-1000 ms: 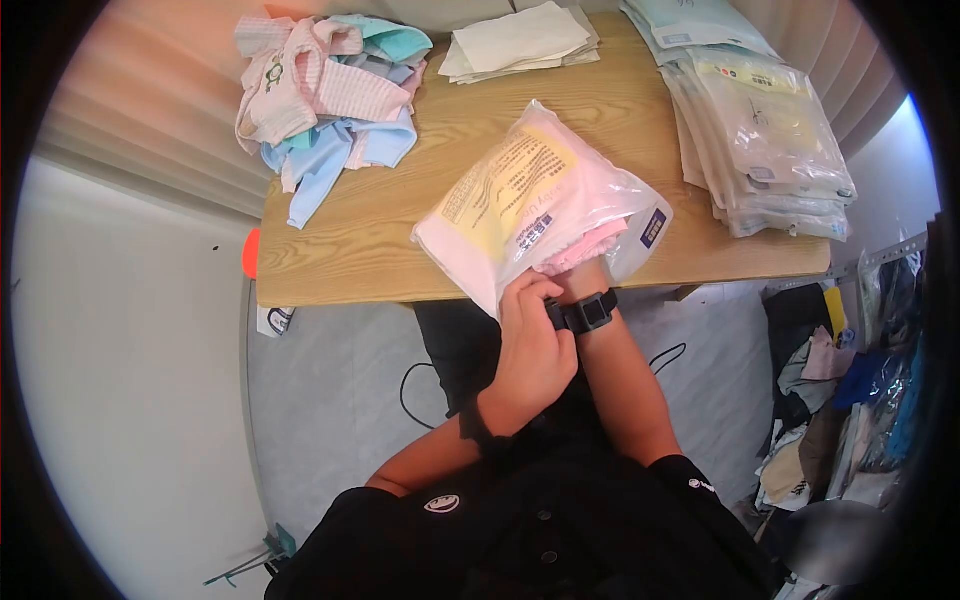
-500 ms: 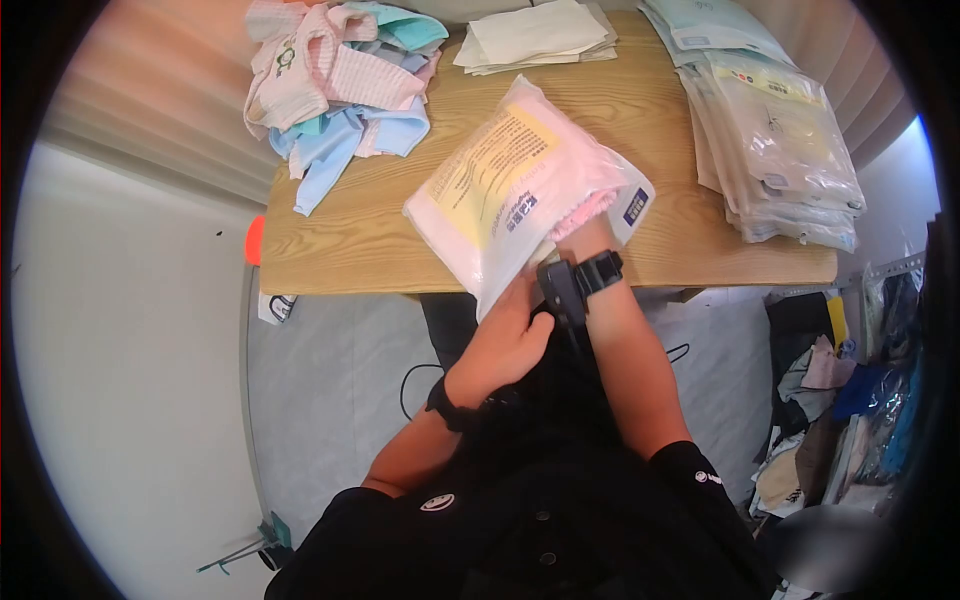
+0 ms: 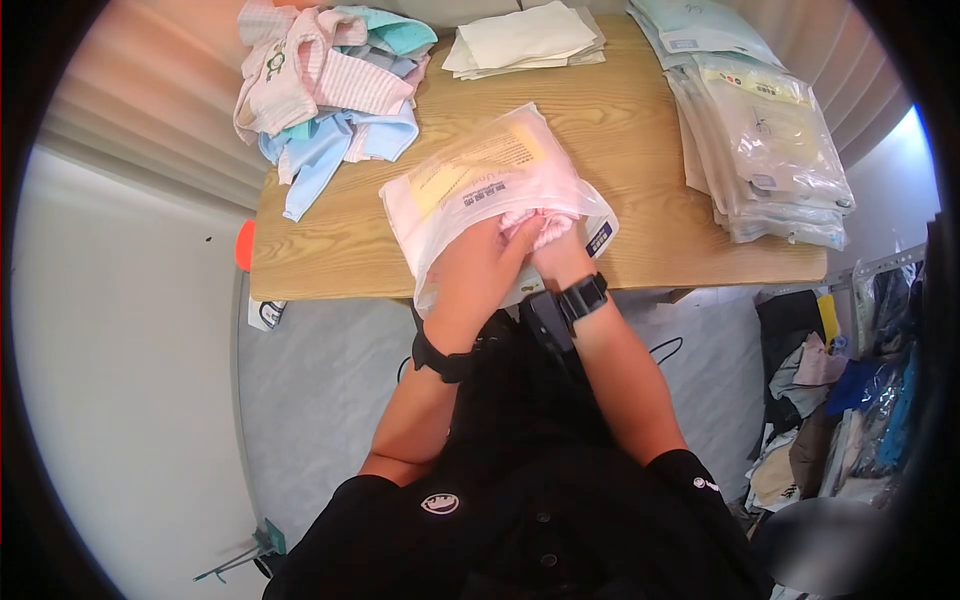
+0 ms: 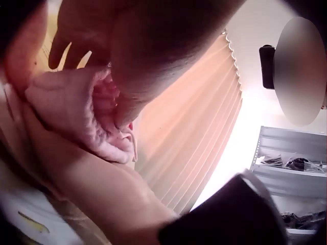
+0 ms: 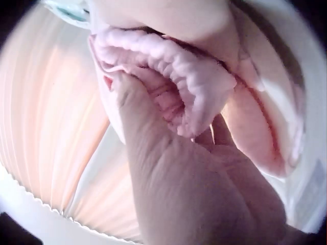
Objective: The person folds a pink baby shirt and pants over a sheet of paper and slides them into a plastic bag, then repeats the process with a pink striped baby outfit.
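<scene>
A clear plastic bag (image 3: 480, 175) with a yellow printed label lies on the wooden table (image 3: 640, 150), its mouth toward me. A folded pink garment (image 3: 537, 224) sits in that mouth. My left hand (image 3: 497, 240) reaches in from the left and holds the pink cloth. My right hand (image 3: 550, 248) grips it from the right, close against the left. In the left wrist view the pink garment (image 4: 76, 112) bunches under my left hand's fingers (image 4: 97, 35). In the right wrist view my right hand (image 5: 168, 148) curls round the ribbed pink garment (image 5: 179, 71).
A heap of pink, blue and striped baby clothes (image 3: 320, 80) lies at the table's far left. Folded white sheets (image 3: 520, 40) lie at the back. A stack of packed bags (image 3: 765, 140) fills the right side. Loose clothes (image 3: 830, 400) pile on the floor at right.
The bag has come down from a raised tilt to lie flatter and nearer the left. My left hand moved up from my right wrist to the bag's mouth and took the pink cloth.
</scene>
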Demonstrator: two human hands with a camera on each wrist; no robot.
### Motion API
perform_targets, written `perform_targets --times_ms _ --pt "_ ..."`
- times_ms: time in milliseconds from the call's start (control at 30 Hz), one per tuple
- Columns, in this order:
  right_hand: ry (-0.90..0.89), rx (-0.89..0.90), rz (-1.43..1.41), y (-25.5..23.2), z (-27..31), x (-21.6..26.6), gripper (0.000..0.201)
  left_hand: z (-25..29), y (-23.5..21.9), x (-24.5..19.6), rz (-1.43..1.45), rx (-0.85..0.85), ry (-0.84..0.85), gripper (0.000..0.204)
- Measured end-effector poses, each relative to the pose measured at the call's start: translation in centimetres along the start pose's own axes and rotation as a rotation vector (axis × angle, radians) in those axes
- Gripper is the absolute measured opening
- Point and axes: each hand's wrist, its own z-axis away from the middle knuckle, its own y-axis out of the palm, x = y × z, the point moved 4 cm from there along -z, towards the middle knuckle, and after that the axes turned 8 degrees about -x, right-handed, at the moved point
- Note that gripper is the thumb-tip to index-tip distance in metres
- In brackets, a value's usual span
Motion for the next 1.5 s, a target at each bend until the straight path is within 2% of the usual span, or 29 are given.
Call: perform_targets --times_ms 33,67,100,200,233,267,333,367,433,467,533,600,633,733,767,833,867,933,967,1033,1133,1167,1233,1333,1367,1433,1500 --pt "0.143 -0.025 -0.202 0.9 1.3 0.9 0.051 -0.1 0.0 0.2 0.017 0.024 -0.048 0.041" --pt "0.289 -0.05 -0.405 1.3 2.4 1.2 0.05 0.0 0.0 0.4 0.001 0.0 -0.015 0.04" --pt "0.305 0.202 -0.508 1.4 3.3 1.7 0.05 0.2 0.2 0.8 -0.015 -0.025 0.014 0.04" --pt "0.01 -0.189 -0.212 1.9 6.5 2.7 0.044 0.5 0.9 1.8 -0.03 -0.068 0.021 0.037" --pt "-0.031 -0.312 -0.12 1.6 8.0 2.9 0.043 0.5 1.1 2.0 -0.027 -0.075 0.01 0.037" --pt "-0.184 -0.342 0.042 1.5 9.2 2.9 0.044 0.6 1.1 2.0 -0.002 -0.097 -0.016 0.035" --pt "-0.491 -0.382 0.369 1.7 10.9 2.9 0.048 0.4 0.8 1.9 0.049 -0.15 -0.063 0.033" --pt "-0.584 -0.273 0.675 1.8 11.6 3.6 0.06 0.3 0.7 2.3 0.037 -0.224 -0.028 0.03" --pt "-0.637 -0.123 0.885 3.0 12.3 4.2 0.061 0.3 0.9 4.0 0.011 -0.369 0.042 0.026" --pt "-0.66 -0.043 0.986 3.6 12.5 4.4 0.062 0.5 1.1 5.0 0.113 -0.359 -0.043 0.025" --pt "-0.549 -0.082 0.802 2.7 11.6 3.1 0.063 0.8 1.1 6.8 0.313 -0.342 -0.213 0.024" --pt "-0.435 -0.124 0.566 2.1 11.0 2.2 0.066 1.1 1.1 8.3 0.435 -0.292 -0.306 0.024" --pt "-0.451 -0.19 0.486 1.9 10.3 2.0 0.06 1.2 1.1 8.7 0.498 -0.266 -0.352 0.024" --pt "-0.151 -0.103 0.373 3.1 8.0 3.9 0.053 1.4 0.8 7.9 0.475 -0.274 -0.364 0.023" --pt "-0.167 -0.139 0.396 4.3 7.9 4.5 0.042 1.3 0.7 7.4 0.446 -0.288 -0.305 0.023" --pt "-0.042 -0.157 0.439 4.3 6.8 4.5 0.031 1.0 0.1 6.1 0.385 -0.313 -0.19 0.025" --pt "0.021 -0.167 0.459 4.3 6.2 4.5 0.025 1.1 0.1 5.8 0.426 -0.237 -0.309 0.029" --pt "0.207 -0.047 0.477 3.7 4.3 5.1 0.02 1.3 0.0 4.9 0.505 -0.085 -0.543 0.037" --pt "0.302 0.013 0.485 3.7 3.9 5.0 0.019 1.3 -0.1 4.7 0.465 -0.079 -0.448 0.04" --pt "0.199 0.036 0.572 4.5 3.7 5.4 0.016 1.2 -0.3 4.0 0.386 -0.067 -0.256 0.047" --pt "0.145 -0.031 0.6 4.6 3.5 4.8 0.018 1.2 -0.9 2.0 0.318 -0.105 -0.206 0.049" --pt "0.145 -0.067 0.593 4.3 3.3 4.3 0.019 1.1 -0.9 2.3 0.253 -0.087 -0.264 0.048" --pt "0.109 -0.012 0.584 3.9 2.9 3.6 0.02 0.8 -0.9 2.9 0.122 -0.05 -0.38 0.048" --pt "0.023 0.02 0.516 4.3 2.2 2.5 0.021 1.2 -0.4 5.0 0.335 -0.198 -0.442 0.046" --pt "-0.013 0.021 0.483 4.7 2.0 2.5 0.022 1.2 -0.5 5.0 0.365 -0.214 -0.406 0.045" --pt "0.072 0.021 0.584 5.1 2.2 2.6 0.026 1.8 -1.0 4.4 0.422 -0.245 -0.334 0.043" --pt "0.123 0.008 0.611 5.0 1.9 2.5 0.03 3.4 -3.0 0.8 0.195 -0.261 -0.072 0.041"
